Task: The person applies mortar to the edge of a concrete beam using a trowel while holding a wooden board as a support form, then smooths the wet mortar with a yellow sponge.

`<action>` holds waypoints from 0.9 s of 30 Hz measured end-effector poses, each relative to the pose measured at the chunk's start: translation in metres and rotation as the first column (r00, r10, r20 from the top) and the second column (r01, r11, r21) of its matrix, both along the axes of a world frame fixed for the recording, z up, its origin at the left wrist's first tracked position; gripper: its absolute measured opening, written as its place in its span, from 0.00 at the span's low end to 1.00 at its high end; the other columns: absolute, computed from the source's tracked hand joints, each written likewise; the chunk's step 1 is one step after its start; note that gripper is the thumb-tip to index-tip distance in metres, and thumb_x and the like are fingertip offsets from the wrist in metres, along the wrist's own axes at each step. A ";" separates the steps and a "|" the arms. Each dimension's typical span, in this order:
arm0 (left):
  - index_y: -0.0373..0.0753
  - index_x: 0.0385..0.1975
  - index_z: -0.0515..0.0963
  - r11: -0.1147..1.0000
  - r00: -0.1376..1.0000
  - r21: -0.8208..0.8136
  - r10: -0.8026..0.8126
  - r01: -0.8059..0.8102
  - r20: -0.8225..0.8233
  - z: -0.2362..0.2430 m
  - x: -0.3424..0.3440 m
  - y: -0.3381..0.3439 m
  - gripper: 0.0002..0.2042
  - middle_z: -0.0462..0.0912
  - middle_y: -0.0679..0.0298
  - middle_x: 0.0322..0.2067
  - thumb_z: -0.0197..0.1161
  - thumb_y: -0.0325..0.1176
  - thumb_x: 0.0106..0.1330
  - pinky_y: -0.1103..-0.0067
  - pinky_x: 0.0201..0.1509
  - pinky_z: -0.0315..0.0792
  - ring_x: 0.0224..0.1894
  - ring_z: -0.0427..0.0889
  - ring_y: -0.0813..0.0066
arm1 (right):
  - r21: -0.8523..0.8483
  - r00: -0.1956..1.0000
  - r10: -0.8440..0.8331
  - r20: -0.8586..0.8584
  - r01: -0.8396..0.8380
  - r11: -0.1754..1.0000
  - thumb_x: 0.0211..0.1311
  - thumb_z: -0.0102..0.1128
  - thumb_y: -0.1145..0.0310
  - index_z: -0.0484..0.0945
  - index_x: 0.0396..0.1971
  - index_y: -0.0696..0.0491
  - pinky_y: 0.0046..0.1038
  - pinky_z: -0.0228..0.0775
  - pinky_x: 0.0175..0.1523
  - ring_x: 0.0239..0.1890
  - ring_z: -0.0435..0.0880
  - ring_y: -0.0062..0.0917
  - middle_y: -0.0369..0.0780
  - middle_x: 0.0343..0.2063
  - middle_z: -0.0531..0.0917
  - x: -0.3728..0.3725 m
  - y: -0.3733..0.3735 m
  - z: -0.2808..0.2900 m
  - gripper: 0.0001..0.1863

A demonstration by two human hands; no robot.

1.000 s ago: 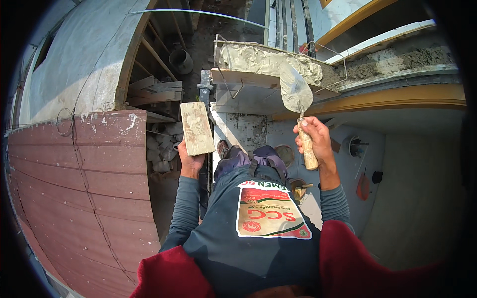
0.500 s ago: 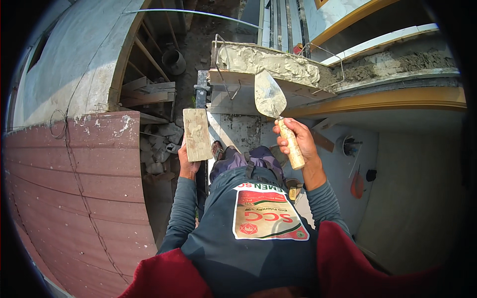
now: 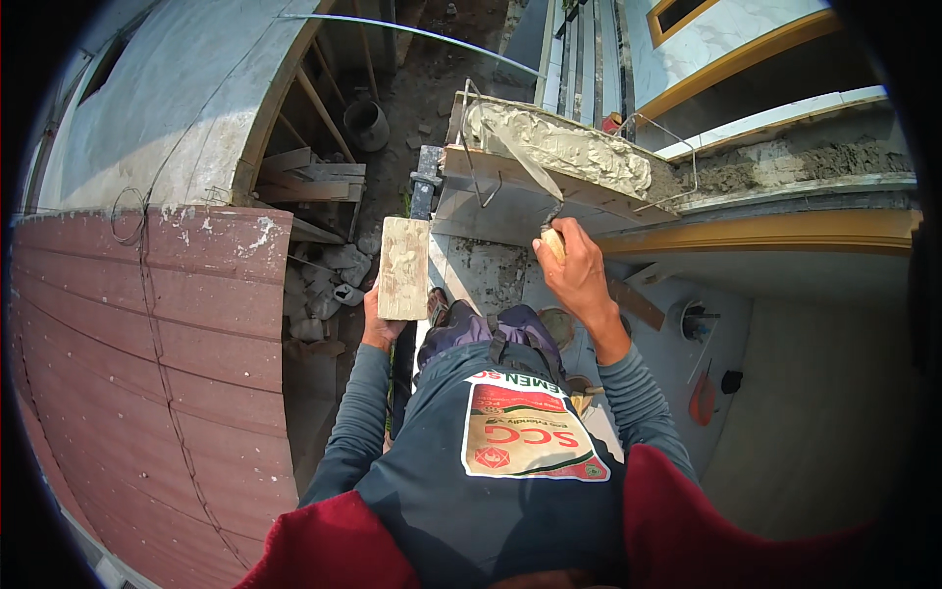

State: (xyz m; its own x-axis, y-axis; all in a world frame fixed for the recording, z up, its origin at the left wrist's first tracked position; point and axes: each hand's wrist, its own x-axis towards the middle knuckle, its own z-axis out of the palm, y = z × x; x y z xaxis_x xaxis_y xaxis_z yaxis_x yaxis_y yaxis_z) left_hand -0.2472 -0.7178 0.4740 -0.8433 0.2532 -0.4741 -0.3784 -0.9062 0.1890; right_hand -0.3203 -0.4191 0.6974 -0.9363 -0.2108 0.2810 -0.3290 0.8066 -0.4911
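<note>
Trowel: the main change is here; the trowel (image 3: 531, 167) showed its broad face half a second ago and is now turned nearly edge-on, its tip carried over the left end of the ledge (image 3: 643, 204).
Right grip: the right grip (image 3: 579, 277) is closed around the wooden handle, grasping the trowel; it has rolled over, so the back of the hand now faces up.
Mortar: the mortar (image 3: 599, 155) lies in a thick, ridged strip along the ledge, pale at the left end and meeting a darker, rougher stretch toward the right. The blade crosses the ledge's near edge and overlaps the strip; whether its tip touches cannot be told.
Brick: the brick (image 3: 403, 267) is off the ledge, out beyond its near left corner, broad face up, just beside the dark bar (image 3: 424, 187); it leaned in the earliest view and now stands straighter.
Left grip: the left grip (image 3: 377, 319) is grasping the brick from below and its left side, the fingers mostly hidden under it; this hold is unchanged.
Meaning: the trowel side of the work looks active and the brick side waiting; the edge-on blade seems better suited to cutting or drawing the mortar than to flat smoothing.
</note>
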 end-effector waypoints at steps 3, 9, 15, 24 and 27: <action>0.38 0.61 0.67 1.000 0.999 0.005 -0.005 0.005 -0.032 0.003 -0.001 0.001 0.21 0.79 0.55 0.54 0.43 0.40 0.73 0.62 0.55 0.77 0.51 0.82 0.59 | 0.036 0.998 -0.057 -0.016 0.058 0.998 0.56 0.63 0.73 0.74 0.41 0.59 0.39 0.74 0.38 0.36 0.80 0.46 0.48 0.35 0.78 0.001 -0.001 -0.029 0.14; 0.33 0.56 0.73 0.998 0.999 -0.062 -0.014 0.012 -0.044 0.014 -0.002 0.002 0.21 0.82 0.56 0.50 0.46 0.39 0.70 0.66 0.54 0.78 0.48 0.84 0.62 | 0.157 0.987 -0.063 -0.147 0.086 0.984 0.54 0.64 0.74 0.74 0.44 0.57 0.38 0.75 0.37 0.37 0.81 0.42 0.44 0.38 0.76 0.001 0.000 -0.086 0.16; 0.33 0.54 0.74 0.998 1.000 -0.060 0.002 -0.002 0.011 0.020 -0.002 0.001 0.20 0.83 0.56 0.49 0.46 0.38 0.70 0.66 0.53 0.78 0.47 0.84 0.63 | 0.148 0.992 -0.046 -0.118 0.063 0.987 0.53 0.64 0.74 0.76 0.43 0.56 0.37 0.76 0.37 0.38 0.81 0.40 0.44 0.40 0.77 0.024 0.007 -0.060 0.16; 0.36 0.61 0.68 0.999 0.996 -0.040 -0.005 0.001 -0.084 0.007 0.002 0.002 0.21 0.79 0.54 0.53 0.43 0.38 0.73 0.63 0.56 0.77 0.51 0.82 0.59 | 0.045 0.992 -0.095 -0.084 0.099 0.994 0.53 0.65 0.72 0.76 0.42 0.58 0.38 0.74 0.38 0.37 0.82 0.44 0.45 0.37 0.79 0.008 0.018 -0.011 0.15; 0.35 0.61 0.67 1.000 0.997 -0.012 0.022 -0.023 -0.070 0.017 0.002 0.007 0.21 0.79 0.55 0.53 0.43 0.37 0.73 0.64 0.55 0.77 0.51 0.82 0.60 | 0.055 0.990 -0.104 -0.096 0.110 0.992 0.54 0.65 0.72 0.76 0.44 0.57 0.38 0.75 0.38 0.37 0.82 0.42 0.44 0.39 0.79 -0.006 0.014 -0.037 0.16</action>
State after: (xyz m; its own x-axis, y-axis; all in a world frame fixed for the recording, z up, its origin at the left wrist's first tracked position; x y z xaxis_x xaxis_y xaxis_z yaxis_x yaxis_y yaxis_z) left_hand -0.2449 -0.7105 0.4909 -0.8799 0.2275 -0.4171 -0.3430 -0.9117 0.2263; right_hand -0.3262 -0.4051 0.6601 -0.9248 -0.1300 0.3574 -0.2811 0.8666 -0.4123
